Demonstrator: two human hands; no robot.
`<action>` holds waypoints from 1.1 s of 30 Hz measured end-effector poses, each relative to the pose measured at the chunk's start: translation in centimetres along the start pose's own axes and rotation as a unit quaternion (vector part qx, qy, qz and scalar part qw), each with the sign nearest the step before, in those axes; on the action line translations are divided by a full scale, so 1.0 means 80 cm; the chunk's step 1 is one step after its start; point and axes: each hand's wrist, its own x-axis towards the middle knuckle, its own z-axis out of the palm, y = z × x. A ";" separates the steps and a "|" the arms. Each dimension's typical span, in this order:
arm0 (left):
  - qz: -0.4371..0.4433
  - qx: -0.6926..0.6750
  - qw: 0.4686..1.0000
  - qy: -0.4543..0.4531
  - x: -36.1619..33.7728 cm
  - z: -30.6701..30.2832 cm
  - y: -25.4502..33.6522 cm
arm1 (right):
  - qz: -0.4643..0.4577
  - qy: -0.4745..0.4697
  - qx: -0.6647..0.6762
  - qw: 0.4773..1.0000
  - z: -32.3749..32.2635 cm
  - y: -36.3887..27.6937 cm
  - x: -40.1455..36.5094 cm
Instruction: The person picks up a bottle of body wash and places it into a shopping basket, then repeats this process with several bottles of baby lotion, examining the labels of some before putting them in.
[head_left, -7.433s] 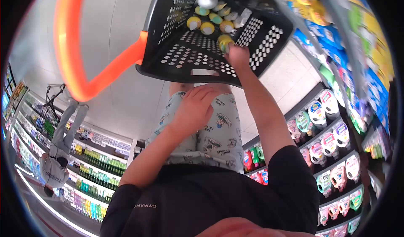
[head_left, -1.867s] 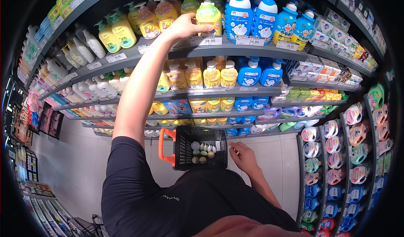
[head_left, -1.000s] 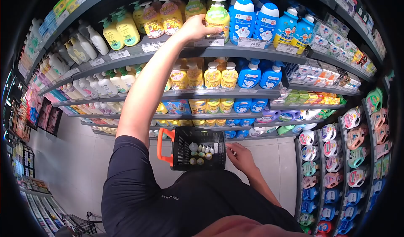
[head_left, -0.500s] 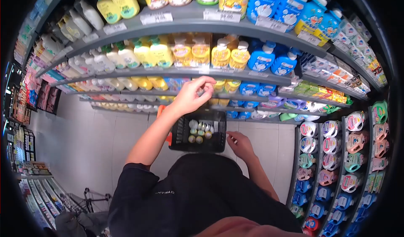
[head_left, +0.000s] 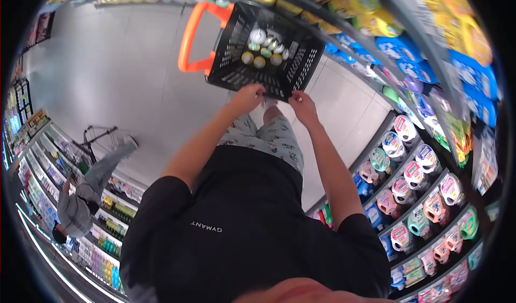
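A black plastic basket with an orange handle stands on the pale floor and holds several small bottles with yellow, green and silver caps. Both my arms reach down to its near rim. My left hand has its fingers curled at the rim's edge. My right hand is just beside it, fingers apart and tips at the same rim, holding nothing.
Shelves of blue and yellow bottles and round refill packs run along the right. Another person in grey stands by a wire cart and a far shelf at the left. Open floor lies left of the basket.
My left hand has come down from the shelf level to the basket's near rim. The view has tipped down from the shelves to the floor and basket. My right hand has moved closer to the rim.
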 end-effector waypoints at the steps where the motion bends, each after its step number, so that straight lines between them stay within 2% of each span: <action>1: 0.010 0.046 0.999 0.018 0.020 0.018 -0.034 | 0.022 -0.009 0.017 1.000 0.018 0.011 0.024; 3: 0.034 0.145 0.987 0.057 0.062 0.054 -0.101 | 0.035 -0.016 -0.041 0.998 0.051 0.036 0.079; 6: -0.090 0.199 0.976 0.002 0.106 0.073 -0.122 | -0.024 -0.010 -0.101 0.995 0.121 0.116 0.173; 9: -0.130 0.291 0.946 -0.066 0.134 0.101 -0.153 | 0.050 -0.051 -0.115 0.991 0.174 0.152 0.248; 11: -0.114 0.309 0.943 -0.050 0.139 0.122 -0.169 | 0.032 -0.060 -0.146 0.987 0.222 0.207 0.300; 12: -0.132 0.274 0.948 -0.098 0.141 0.122 -0.160 | 0.030 -0.091 -0.142 0.985 0.237 0.219 0.321; 13: -0.102 0.273 0.954 -0.067 0.132 0.132 -0.165 | 0.057 -0.151 -0.131 0.978 0.240 0.207 0.337; 14: -0.071 0.293 0.952 -0.056 0.127 0.138 -0.169 | 0.016 -0.115 -0.150 0.982 0.266 0.228 0.356; 15: -0.068 0.300 0.947 -0.092 0.128 0.139 -0.171 | -0.020 -0.081 -0.167 0.983 0.304 0.262 0.377; 19: 0.002 0.296 0.943 -0.153 0.106 0.120 -0.153 | 0.027 -0.084 -0.169 0.982 0.361 0.282 0.411; 21: 0.003 0.318 0.932 -0.173 0.100 0.118 -0.155 | 0.072 -0.082 -0.176 0.978 0.376 0.279 0.415; 24: -0.003 0.318 0.924 -0.210 0.101 0.114 -0.156 | 0.041 -0.081 -0.140 0.986 0.395 0.303 0.427; 26: -0.014 0.305 0.921 -0.241 0.108 0.112 -0.154 | 0.038 -0.055 -0.167 0.984 0.407 0.314 0.435; 33: 0.029 0.312 0.917 -0.246 0.119 0.119 -0.159 | 0.013 -0.052 -0.180 0.982 0.413 0.322 0.461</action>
